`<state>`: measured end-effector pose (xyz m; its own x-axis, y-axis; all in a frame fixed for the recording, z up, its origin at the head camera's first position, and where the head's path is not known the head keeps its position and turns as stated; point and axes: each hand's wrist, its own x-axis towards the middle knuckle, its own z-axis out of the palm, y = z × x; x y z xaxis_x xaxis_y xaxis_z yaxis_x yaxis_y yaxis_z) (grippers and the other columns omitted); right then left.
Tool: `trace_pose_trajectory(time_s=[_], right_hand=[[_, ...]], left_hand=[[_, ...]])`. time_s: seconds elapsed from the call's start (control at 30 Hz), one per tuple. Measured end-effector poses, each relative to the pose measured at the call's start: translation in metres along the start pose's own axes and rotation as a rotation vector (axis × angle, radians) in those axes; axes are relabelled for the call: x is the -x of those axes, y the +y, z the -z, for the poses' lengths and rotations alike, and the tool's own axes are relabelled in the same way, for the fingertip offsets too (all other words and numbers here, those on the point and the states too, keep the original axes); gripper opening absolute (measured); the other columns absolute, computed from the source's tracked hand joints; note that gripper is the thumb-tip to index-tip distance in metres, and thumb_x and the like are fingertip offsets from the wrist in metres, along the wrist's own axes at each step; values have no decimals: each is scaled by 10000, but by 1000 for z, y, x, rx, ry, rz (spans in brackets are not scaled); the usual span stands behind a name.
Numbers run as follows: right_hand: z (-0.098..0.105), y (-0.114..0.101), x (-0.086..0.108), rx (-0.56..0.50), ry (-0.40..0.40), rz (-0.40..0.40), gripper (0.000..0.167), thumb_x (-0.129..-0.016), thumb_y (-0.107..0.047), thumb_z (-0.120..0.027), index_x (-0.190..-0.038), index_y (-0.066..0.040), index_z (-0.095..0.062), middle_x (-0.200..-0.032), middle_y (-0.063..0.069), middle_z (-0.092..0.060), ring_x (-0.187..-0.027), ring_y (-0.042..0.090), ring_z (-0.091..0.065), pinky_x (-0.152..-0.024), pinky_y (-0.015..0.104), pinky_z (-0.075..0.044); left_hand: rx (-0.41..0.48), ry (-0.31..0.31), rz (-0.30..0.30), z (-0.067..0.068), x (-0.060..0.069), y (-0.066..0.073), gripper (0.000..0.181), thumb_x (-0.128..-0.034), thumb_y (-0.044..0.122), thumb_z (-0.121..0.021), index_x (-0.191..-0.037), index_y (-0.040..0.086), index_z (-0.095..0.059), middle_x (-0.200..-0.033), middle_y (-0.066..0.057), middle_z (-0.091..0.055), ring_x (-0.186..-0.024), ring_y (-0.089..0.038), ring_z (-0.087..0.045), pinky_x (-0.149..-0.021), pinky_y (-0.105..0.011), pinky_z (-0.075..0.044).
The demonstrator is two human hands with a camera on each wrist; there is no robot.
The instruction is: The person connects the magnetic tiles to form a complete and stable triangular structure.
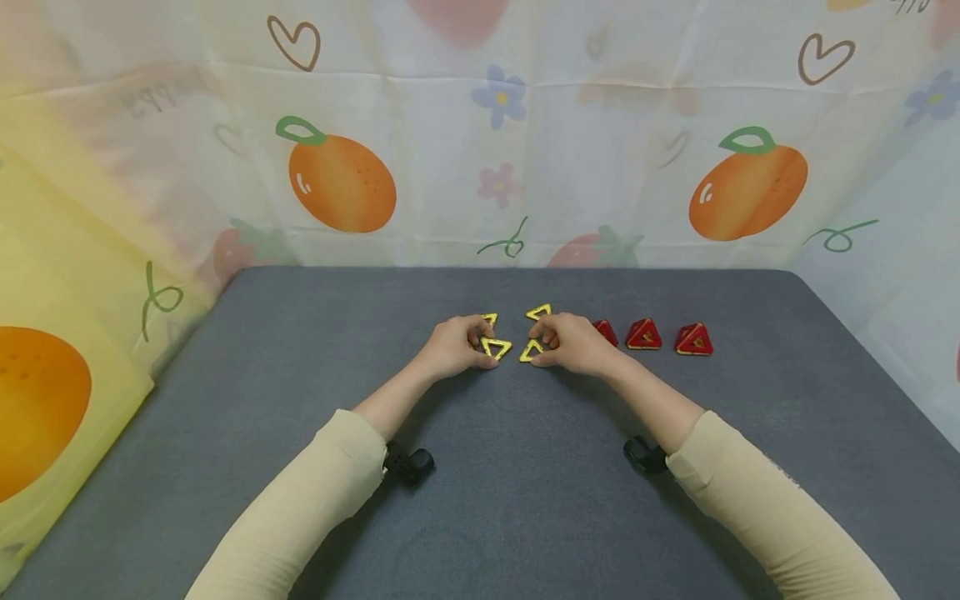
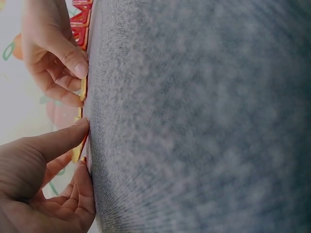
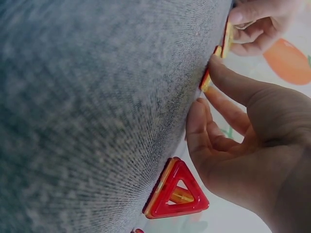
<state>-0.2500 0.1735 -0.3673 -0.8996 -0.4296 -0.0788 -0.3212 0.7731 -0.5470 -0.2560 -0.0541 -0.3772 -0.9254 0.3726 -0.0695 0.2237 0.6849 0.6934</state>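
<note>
In the head view my left hand (image 1: 456,347) pinches a flat yellow triangle tile (image 1: 496,347) with an open middle, between thumb and fingers. Facing it, my right hand (image 1: 576,343) grips a second yellow triangle tile (image 1: 532,352) the same way. A small gap separates the two tiles. Just behind lie two more yellow triangle tiles, the left one (image 1: 491,318) partly covered by my left fingers, the right one (image 1: 538,312) near my right index finger. Seen edge-on in the right wrist view, the right hand's tile (image 3: 206,80) shows red and yellow layers.
To the right of my right hand stand red pyramids in a row: one (image 1: 604,332) half hidden by the hand, another (image 1: 643,334), and a third (image 1: 693,340) farthest right. All rest on a dark grey table (image 1: 480,500). A fruit-printed cloth (image 1: 435,108) hangs behind it.
</note>
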Motion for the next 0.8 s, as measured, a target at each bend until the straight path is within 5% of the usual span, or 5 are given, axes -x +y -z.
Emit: trace_pose_trajectory(time_s=[0.33,0.57,0.8], right_hand=[[-1,-1,1,7,4,-8,372,-879,-186,-753,-1204,-36,-650,-1082,149,-619,-1008,267,-598,-879,407,-520],[-1,-1,0,13,4,-10,368,-881,-191,-751,-1199,-36,-650,-1067,143,-619,-994,259,-592,-862,399,-514],[-1,-1,0,16,3,-9,360,-883,-184,-749,-1197,-40,-649,-1071,147,-625,-1019,274,-601,-870,407,-517]], left_hand=[[49,-32,-42,1,7,2,199,-909,89,-697,-1101,109,-649,-807,-95,-693,-700,-161,-620,-613,-235,-456],[82,-137,-59,-3,28,12,208,-946,73,-639,-1150,93,-676,-873,-93,-723,-763,-131,-662,-696,-256,-542],[114,-227,-97,-22,51,30,207,-926,64,-666,-1132,74,-648,-870,-99,-717,-707,-94,-658,-654,-229,-546]])
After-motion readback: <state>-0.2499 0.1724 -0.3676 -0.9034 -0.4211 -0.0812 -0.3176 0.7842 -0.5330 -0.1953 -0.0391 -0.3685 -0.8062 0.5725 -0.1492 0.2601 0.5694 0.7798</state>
